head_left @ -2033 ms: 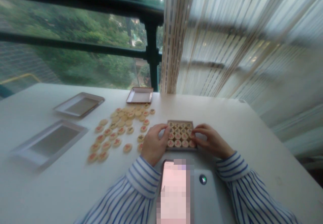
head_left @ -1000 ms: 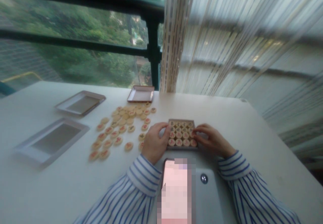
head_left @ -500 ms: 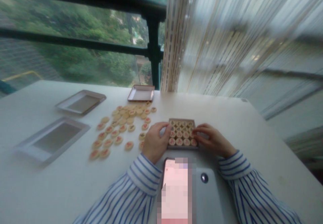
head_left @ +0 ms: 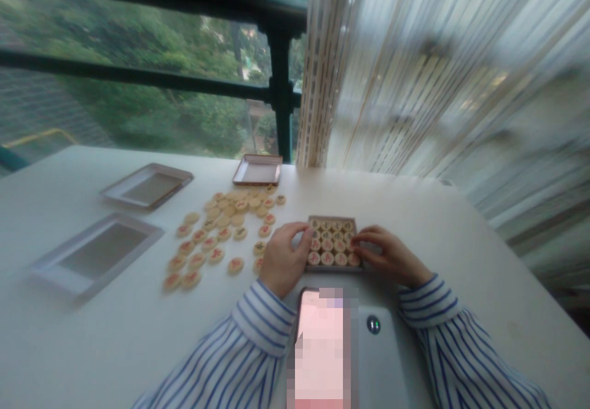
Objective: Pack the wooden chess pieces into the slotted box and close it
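Observation:
A small shallow box (head_left: pixel 332 268) lies in front of me, filled with neat rows of Chinese chess pieces (head_left: pixel 327 245), some lettered red and some black. On its left side, my left hand (head_left: pixel 284 258) holds the rim between thumb and fingers. My right hand (head_left: pixel 389 254) pinches the opposite rim, its fingertips over the rightmost pieces. Left of the box, many more round wooden chess pieces (head_left: pixel 209 243) lie loose on the white table (head_left: pixel 120 347). A few are partly covered by my left hand.
Two shallow trays or lids, one brown-edged (head_left: pixel 184 181) and one pale (head_left: pixel 50 275), lie on the left. Another small lid (head_left: pixel 236 179) rests at the back. A phone (head_left: pixel 318 347) and a white device (head_left: pixel 380 360) are near me. A string curtain (head_left: pixel 396 77) hangs at right.
My hands and the box stay in place. The string curtain has swayed a little, and the small round display on the white device looks different, with a green light showing.

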`<state>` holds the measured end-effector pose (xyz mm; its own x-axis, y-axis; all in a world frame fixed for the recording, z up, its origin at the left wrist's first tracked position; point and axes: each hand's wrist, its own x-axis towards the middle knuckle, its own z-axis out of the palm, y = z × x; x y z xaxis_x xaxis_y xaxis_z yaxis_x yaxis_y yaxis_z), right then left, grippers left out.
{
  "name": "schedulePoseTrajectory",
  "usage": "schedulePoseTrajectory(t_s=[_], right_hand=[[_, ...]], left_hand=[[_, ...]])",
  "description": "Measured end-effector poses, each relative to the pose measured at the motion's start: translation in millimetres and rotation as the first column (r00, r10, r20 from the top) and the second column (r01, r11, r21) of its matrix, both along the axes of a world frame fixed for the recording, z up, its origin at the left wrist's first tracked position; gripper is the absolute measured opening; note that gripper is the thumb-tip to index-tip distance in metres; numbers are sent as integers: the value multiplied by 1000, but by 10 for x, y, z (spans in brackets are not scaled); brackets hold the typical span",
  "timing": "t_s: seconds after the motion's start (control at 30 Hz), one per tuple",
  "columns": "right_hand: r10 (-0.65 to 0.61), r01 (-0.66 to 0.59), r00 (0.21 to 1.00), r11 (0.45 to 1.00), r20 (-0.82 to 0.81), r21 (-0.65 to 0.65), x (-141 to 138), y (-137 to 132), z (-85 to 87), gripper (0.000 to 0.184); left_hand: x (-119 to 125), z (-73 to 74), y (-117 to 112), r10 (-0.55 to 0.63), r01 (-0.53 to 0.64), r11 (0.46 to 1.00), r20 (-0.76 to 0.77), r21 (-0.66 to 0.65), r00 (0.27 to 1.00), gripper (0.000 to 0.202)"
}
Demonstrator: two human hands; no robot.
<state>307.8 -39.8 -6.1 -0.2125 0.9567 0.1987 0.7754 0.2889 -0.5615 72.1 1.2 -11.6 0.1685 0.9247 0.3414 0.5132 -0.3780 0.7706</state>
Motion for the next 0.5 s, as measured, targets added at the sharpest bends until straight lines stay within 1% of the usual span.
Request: schedulePoseTrajectory(t_s=[0.5], right_hand=[[-1,1,1000,1000,6,-9,7,-7,-5,24]], left_hand=[[3,14,-2,1,-1,1000,-22,-6,1000,28]])
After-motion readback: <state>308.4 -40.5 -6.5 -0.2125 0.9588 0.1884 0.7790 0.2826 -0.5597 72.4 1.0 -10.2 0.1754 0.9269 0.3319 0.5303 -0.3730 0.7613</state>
